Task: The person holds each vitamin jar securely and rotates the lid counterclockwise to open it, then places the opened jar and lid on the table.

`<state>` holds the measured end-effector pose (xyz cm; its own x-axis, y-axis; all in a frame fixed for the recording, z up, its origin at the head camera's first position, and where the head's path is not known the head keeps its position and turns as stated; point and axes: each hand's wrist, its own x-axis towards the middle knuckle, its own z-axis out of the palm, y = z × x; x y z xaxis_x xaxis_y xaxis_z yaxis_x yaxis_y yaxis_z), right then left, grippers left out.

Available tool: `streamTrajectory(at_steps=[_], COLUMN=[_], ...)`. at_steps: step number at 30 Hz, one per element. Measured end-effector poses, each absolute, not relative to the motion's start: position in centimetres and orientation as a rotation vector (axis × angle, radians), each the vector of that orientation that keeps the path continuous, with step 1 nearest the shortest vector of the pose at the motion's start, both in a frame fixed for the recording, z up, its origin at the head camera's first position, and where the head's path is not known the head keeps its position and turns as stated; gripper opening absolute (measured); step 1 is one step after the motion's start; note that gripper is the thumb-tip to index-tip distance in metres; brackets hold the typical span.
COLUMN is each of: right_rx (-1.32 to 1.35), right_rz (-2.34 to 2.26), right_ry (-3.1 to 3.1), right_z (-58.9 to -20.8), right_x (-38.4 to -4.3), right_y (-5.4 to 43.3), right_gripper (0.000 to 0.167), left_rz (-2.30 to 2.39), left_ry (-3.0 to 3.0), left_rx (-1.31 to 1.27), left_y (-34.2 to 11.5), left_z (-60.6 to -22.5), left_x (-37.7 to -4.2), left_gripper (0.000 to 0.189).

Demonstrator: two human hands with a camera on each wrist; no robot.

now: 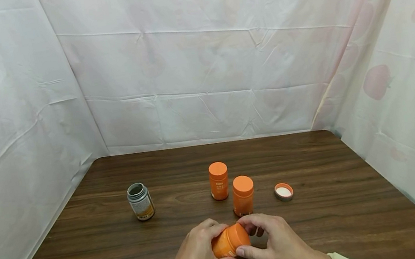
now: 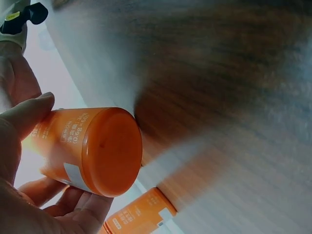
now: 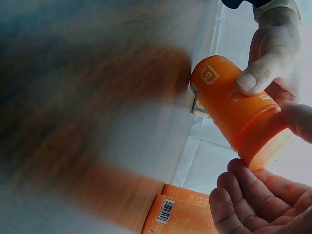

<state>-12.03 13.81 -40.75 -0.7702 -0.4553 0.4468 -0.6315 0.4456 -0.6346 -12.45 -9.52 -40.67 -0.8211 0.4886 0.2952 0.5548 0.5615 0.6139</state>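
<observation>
My left hand (image 1: 197,252) grips the body of an orange bottle (image 1: 222,245) by its sides, holding it tilted above the front of the table. Its orange screw cap (image 1: 238,235) points to the right. Thumb and fingertips of my right hand (image 1: 282,245) pinch that cap from opposite sides. The left wrist view shows the bottle's round base (image 2: 114,152) facing the camera. White print marks the body (image 3: 222,92) in the right wrist view, where the left thumb presses along it.
Two more capped orange bottles, a farther one (image 1: 219,181) and a nearer one (image 1: 243,196), stand upright beyond my hands. An uncapped grey bottle (image 1: 141,202) stands at the left. A cap (image 1: 284,191) lies upturned at the right. Pale curtains (image 1: 197,67) surround the dark wooden table (image 1: 98,239).
</observation>
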Motion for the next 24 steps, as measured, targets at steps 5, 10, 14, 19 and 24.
streamTrajectory(at_steps=[5, 10, 14, 19, 24], right_rx=[0.942, 0.933, 0.965, 1.007, 1.042], right_rz=[1.225, 1.221, 1.217, 1.206, 1.188], right_ry=[-2.502, -2.505, -2.472, -2.424, -2.401], right_z=[-40.76, -40.75, -40.80, -40.95, -41.02], right_x=[-12.05, -12.02, -12.02, -12.06, -12.19], right_y=[13.81, 13.83, 13.85, 13.90, 13.98], right_gripper=[0.035, 0.036, 0.036, 0.036, 0.038], left_rz=[-1.104, -1.092, -1.087, -1.093, -1.108], left_ry=[-2.720, -2.708, -2.701, -2.704, -2.698], left_rx=[-0.907, -0.937, -0.949, -0.946, -0.949], left_y=[-9.58, -9.65, -9.65, -9.67, -9.60], left_z=[-40.52, -40.47, -40.42, -40.40, -40.46], left_x=[-12.52, -12.71, -12.80, -12.84, -12.78], left_gripper=[0.046, 0.046, 0.044, 0.040, 0.038])
